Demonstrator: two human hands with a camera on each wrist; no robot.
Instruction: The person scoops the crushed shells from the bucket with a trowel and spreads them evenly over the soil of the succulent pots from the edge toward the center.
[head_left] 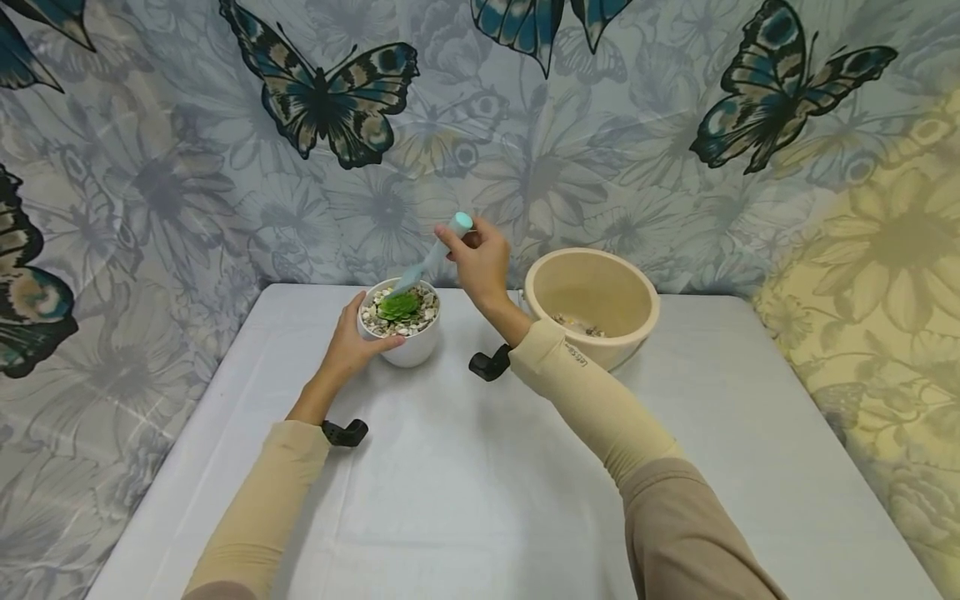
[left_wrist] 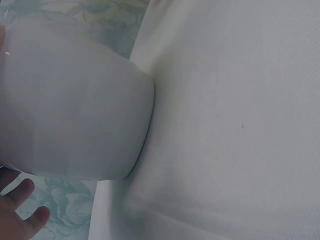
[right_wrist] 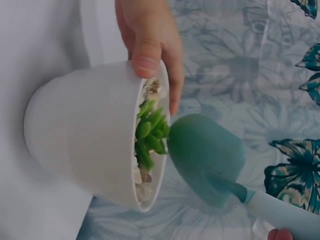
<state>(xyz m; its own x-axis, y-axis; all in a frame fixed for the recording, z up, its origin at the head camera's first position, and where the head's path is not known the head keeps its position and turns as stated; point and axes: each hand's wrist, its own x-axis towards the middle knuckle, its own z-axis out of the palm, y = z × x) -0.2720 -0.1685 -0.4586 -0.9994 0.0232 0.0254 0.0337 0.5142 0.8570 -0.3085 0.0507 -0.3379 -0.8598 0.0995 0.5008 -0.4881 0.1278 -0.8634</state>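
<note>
My left hand (head_left: 349, 346) grips a small white pot (head_left: 412, 350), its thumb over the near rim and its fingers at the left side. In the pot grows a green succulent (right_wrist: 149, 129) among pale pebbles (head_left: 375, 318). The pot stands upright on the table at the back. With my right hand (head_left: 486, 265) I hold a light-blue toy-like trowel (right_wrist: 207, 157) by its handle (head_left: 461, 223), tilted down to the left. The tip of its blade is right at the succulent's leaves. In the left wrist view, the pot's plain wall fills the left side.
A larger cream planter (head_left: 543, 312) stands at the back right, beside my right forearm, with some pebbles (head_left: 577, 325) at its bottom. A white cloth covers the table (head_left: 450, 500). Behind rises a butterfly-patterned curtain (head_left: 585, 167). Black wrist-camera mounts (head_left: 347, 433) stick out from both wrists.
</note>
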